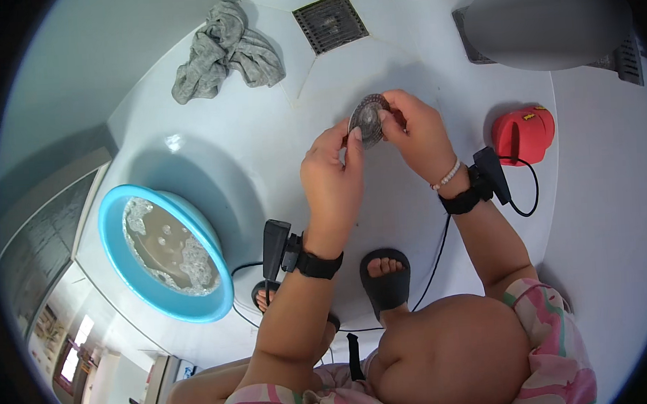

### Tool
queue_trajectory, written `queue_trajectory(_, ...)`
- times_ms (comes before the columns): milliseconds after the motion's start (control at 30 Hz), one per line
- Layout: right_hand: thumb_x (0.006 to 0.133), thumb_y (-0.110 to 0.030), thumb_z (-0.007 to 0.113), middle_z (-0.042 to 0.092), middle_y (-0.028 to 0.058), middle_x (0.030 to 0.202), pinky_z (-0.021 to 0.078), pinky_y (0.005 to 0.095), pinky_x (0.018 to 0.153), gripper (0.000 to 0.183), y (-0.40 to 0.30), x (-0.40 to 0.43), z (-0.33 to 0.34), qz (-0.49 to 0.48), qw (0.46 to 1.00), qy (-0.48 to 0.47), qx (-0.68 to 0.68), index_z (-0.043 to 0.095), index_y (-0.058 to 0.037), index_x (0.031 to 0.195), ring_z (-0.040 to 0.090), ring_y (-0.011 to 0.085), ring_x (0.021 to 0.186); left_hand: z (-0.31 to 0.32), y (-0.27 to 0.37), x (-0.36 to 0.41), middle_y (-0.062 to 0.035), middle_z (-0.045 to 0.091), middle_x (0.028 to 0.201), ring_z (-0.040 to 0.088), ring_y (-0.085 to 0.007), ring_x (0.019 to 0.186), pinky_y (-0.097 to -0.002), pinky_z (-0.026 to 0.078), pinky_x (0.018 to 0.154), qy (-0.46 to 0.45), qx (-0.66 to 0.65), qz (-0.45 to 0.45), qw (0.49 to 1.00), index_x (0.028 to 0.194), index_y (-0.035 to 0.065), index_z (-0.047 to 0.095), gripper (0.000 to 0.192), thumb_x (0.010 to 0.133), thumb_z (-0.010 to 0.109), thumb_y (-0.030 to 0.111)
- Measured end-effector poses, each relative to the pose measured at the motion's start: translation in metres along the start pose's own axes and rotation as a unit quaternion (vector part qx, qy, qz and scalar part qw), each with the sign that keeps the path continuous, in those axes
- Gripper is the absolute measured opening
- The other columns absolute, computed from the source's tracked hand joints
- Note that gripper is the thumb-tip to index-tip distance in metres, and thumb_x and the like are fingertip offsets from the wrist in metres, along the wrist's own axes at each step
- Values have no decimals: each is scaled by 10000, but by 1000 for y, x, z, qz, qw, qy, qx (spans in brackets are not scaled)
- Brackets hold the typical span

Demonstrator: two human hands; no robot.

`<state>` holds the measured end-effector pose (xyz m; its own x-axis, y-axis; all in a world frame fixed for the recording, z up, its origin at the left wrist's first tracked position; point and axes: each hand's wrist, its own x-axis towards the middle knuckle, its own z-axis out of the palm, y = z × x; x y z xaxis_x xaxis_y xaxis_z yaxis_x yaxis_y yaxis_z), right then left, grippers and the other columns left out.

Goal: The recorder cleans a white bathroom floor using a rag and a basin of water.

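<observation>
Both of my hands hold a small round metal drain strainer (369,124) above the pale floor. It is tilted, with a ring of small holes along its edge and greyish marks on its face. My left hand (334,171) pinches the lower left edge, its thumb on the face. At the upper right edge, my right hand (418,134) grips the strainer between thumb and bent fingers. Beyond it, a dark square floor drain grate (330,23) is set in the floor.
A blue plastic basin (227,295) of cloudy, foamy water (166,243) stands at the left. A crumpled grey cloth (222,56) lies at the upper left. Right of my hands sits a red object (526,135). Black cables (441,256) trail from wrist devices past my sandals (385,284).
</observation>
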<state>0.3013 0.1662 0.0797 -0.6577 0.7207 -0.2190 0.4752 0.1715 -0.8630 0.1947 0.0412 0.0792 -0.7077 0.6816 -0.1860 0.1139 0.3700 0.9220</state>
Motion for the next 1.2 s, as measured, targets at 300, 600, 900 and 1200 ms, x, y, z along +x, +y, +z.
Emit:
queue_trajectory(300, 910, -57, 624, 652, 170, 1015, 527, 397, 752, 231, -15, -1, 3, -77, 995, -46, -54, 636, -2, 1133, 645, 341, 825, -12, 1, 6, -41, 706, 786, 593, -86, 688, -258, 496, 660, -45, 20, -63, 997, 1043, -13, 720, 223, 968, 709, 196)
queue_trajectory(600, 923, -60, 627, 658, 170, 956, 534, 388, 738, 211, -5, 1, 8, -135, 984, -21, -112, 613, -3, 1126, 652, 350, 852, -12, 0, 8, -70, 695, 754, 592, -111, 660, -274, 489, 641, -35, 61, -71, 995, 1025, 5, 728, 266, 968, 711, 264)
queue_trajectory(900, 922, -69, 592, 702, 153, 1044, 563, 440, 776, 247, 22, 43, -7, -35, 994, -60, -89, 664, -32, 1155, 685, 371, 885, -19, -11, 10, -131, 697, 794, 666, -222, 681, -348, 514, 658, 43, 25, -116, 992, 999, 6, 713, 278, 958, 700, 281)
queue_trajectory(1200, 893, -130, 560, 433, 182, 1546, 348, 430, 1188, 551, 76, 174, 4, -273, 855, 56, -437, 494, 14, 1421, 386, 344, 1445, -14, -23, 14, -122, 695, 748, 662, -205, 659, -342, 515, 665, 25, 15, -122, 992, 993, 13, 713, 301, 974, 669, 310)
